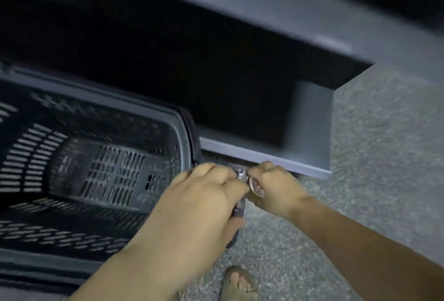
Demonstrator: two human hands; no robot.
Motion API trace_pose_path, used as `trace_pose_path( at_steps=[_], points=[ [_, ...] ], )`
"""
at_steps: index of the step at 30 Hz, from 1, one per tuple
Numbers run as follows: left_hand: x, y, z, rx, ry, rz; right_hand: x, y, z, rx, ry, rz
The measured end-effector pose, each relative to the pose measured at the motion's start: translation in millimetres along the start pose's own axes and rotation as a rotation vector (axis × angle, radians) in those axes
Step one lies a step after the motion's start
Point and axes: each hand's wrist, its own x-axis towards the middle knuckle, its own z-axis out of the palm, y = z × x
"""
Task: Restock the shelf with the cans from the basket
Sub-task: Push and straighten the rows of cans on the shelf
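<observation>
The picture is dim and blurred. My left hand [199, 204] grips a dark grey can [238, 209]; its shiny end shows between my knuckles. My right hand [276, 187] is curled round a second can [256, 187] whose round metal end faces me. Both hands meet just in front of the low edge of the grey shelf [264, 159], beside the right end of the basket. The grey slotted basket [101, 168] lies at the left, and I see no cans inside it. The shelf's inside is too dark to make out.
Speckled grey floor [372, 168] spreads to the right and below my hands. The shelf's side panel [310, 127] stands upright at its right end. My foot in a sandal [237, 284] is at the bottom edge. An upper shelf board [288, 12] runs across the top.
</observation>
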Motion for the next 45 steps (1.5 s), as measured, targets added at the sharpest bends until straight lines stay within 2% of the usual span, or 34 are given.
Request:
trace_pose_path(
  at_steps=[6,15,18,23,27,30,35,45],
  points=[
    [-15,70,-108,0.028,0.019,0.058,-115,-18,-166,-0.016,0.109,0.013],
    [-101,143,-328,-0.015,0.244,0.151,-316,-135,-452,0.179,0.232,-0.172],
    [-131,171,-410,-0.011,0.345,0.21,-369,-171,-528,0.221,0.249,-0.249],
    [-167,213,-522,0.042,0.46,0.285,-423,-216,-626,0.23,0.349,-0.271],
    [-174,239,-586,0.097,0.527,0.3,-437,-237,-687,0.245,0.456,-0.272],
    [-168,252,-620,0.132,0.513,0.275,-434,-245,-725,0.258,0.513,-0.283],
    [-144,250,-658,0.185,0.528,0.167,-401,-245,-775,0.253,0.658,-0.284],
    [-97,217,-699,0.228,0.527,0.03,-309,-245,-841,0.224,0.672,-0.193]
  ],
)
